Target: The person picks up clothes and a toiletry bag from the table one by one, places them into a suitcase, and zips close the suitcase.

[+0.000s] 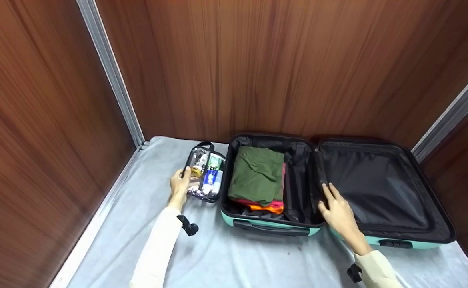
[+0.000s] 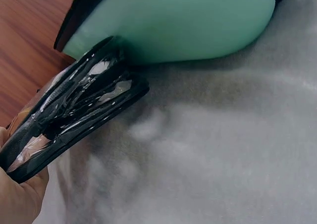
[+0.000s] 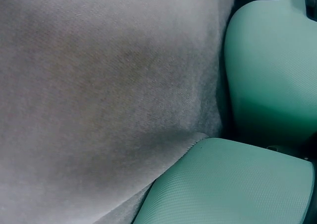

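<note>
My left hand (image 1: 179, 185) grips the left edge of a clear toiletry bag (image 1: 206, 174) with black trim and a top loop. Through its plastic show a blue-and-white tube, a yellow-labelled item and other small articles. In the left wrist view the bag (image 2: 74, 112) is tilted beside the suitcase's mint-green shell (image 2: 173, 26), pinched at the lower left. The suitcase (image 1: 275, 228) lies spread open; its left half holds a dark green folded garment (image 1: 257, 175) over pink and orange cloth. My right hand (image 1: 339, 212) rests with extended fingers on the right half's inner edge, near the hinge.
The suitcase's right half (image 1: 378, 184) has a black lining panel. Under everything spreads a light grey-blue cloth (image 1: 234, 264). Wood-grain walls (image 1: 258, 68) stand behind and at both sides, with metal corner strips (image 1: 110, 68).
</note>
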A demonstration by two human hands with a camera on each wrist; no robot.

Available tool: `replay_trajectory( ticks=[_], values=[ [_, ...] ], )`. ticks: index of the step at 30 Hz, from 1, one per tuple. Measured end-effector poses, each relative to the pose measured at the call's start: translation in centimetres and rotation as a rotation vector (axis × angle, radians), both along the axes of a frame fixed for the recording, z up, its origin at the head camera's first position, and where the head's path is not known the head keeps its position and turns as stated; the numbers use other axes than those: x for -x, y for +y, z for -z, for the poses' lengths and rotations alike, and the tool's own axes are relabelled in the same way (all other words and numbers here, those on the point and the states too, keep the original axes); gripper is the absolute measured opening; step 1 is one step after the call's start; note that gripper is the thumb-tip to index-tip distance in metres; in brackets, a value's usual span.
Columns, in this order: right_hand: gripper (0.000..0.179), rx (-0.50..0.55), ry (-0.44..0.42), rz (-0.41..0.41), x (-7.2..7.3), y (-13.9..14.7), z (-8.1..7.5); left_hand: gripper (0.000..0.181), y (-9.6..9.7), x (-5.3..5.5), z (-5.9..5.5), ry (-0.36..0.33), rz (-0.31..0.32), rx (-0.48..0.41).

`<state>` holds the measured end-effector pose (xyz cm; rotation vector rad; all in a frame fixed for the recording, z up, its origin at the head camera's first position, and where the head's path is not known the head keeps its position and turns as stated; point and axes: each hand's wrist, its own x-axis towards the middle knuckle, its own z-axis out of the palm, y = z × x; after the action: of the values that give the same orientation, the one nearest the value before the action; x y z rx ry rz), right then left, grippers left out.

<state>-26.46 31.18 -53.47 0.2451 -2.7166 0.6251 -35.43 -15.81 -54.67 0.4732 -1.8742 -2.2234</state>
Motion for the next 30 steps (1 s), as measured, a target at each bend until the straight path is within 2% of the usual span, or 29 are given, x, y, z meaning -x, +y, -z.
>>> replay_trajectory(
  ticks=[5,11,15,21,23,30],
  values=[
    [0.058,-0.001,0.011,0.000,-0.1,0.1,0.0,0.032,-0.2,0.0,-0.5,-0.014,-0.043,-0.033],
    [0.058,0.005,-0.018,0.006,0.0,0.2,-0.1,0.033,-0.7,0.1,-1.6,0.017,-0.074,-0.061],
    [0.058,0.003,-0.026,0.001,0.0,0.2,-0.1,0.033,-1.2,0.2,-2.6,0.018,-0.097,-0.042],
    [0.058,0.007,0.006,-0.002,0.1,0.2,-0.2,0.030,-1.6,0.4,-4.2,0.041,-0.179,0.041],
    [0.058,0.005,0.010,-0.002,0.1,0.1,-0.2,0.029,-1.5,0.4,-4.8,0.064,-0.207,0.013],
    [0.058,0.005,-0.008,0.001,0.0,0.0,-0.1,0.032,-0.5,0.5,-6.1,0.046,-0.206,-0.085]
  ],
)
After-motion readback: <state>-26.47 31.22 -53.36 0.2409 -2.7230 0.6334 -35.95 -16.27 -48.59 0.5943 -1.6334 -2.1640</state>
